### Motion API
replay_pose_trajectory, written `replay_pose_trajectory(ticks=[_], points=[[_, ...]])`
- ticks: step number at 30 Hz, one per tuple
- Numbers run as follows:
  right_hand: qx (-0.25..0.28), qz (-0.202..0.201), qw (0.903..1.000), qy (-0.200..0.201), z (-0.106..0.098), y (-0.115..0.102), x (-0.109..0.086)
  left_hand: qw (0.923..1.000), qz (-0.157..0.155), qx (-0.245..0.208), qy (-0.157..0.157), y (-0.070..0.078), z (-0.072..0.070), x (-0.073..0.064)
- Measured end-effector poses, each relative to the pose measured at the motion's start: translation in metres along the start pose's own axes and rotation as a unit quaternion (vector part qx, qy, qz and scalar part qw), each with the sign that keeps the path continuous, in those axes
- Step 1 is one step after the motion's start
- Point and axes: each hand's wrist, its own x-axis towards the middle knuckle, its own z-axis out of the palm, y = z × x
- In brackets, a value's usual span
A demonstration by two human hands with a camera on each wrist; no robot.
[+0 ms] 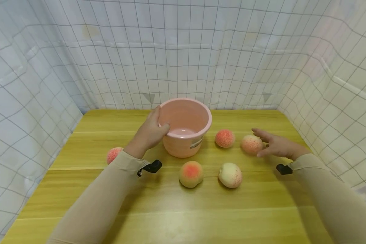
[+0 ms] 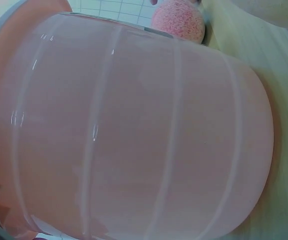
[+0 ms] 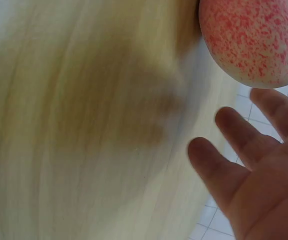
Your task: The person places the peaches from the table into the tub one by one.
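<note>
A pink plastic bucket (image 1: 183, 145) stands upright near the table's back edge, its inside bare in the head view. My left hand (image 1: 149, 134) grips its left rim, thumb hooked over the edge. The bucket's ribbed wall (image 2: 134, 130) fills most of the left wrist view. To the right, my right hand (image 1: 277, 145) is spread with extended fingers beside a pale, pink-speckled peach (image 1: 251, 144). In the right wrist view that peach (image 3: 256, 40) lies just beyond the fingertips (image 3: 202, 150), and nothing is in the palm.
A redder peach (image 1: 224, 138) lies between bucket and right hand. In front are an orange-yellow peach (image 1: 191, 174) and a cream one (image 1: 230, 175). Another pink peach (image 1: 114, 155) is partly behind my left forearm. Grid-patterned cloth (image 1: 183, 61) encloses the wooden table (image 1: 183, 217) at back and sides.
</note>
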Motion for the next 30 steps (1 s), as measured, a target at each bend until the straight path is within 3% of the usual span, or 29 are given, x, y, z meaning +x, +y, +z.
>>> replay_pose_trajectory(ticks=[13,23,30], points=[[-0.001,0.019,0.9995,-0.025,0.002,0.0,0.008,0.9999,0.003,0.01,0.007,-0.001,0.001,0.001],[-0.03,0.022,0.9993,-0.005,0.005,-0.001,0.012,0.9999,-0.001,0.007,0.008,-0.001,0.001,0.0],[-0.034,0.035,0.9987,-0.014,0.005,-0.002,0.012,1.0,-0.006,0.001,0.007,0.001,0.001,0.0]])
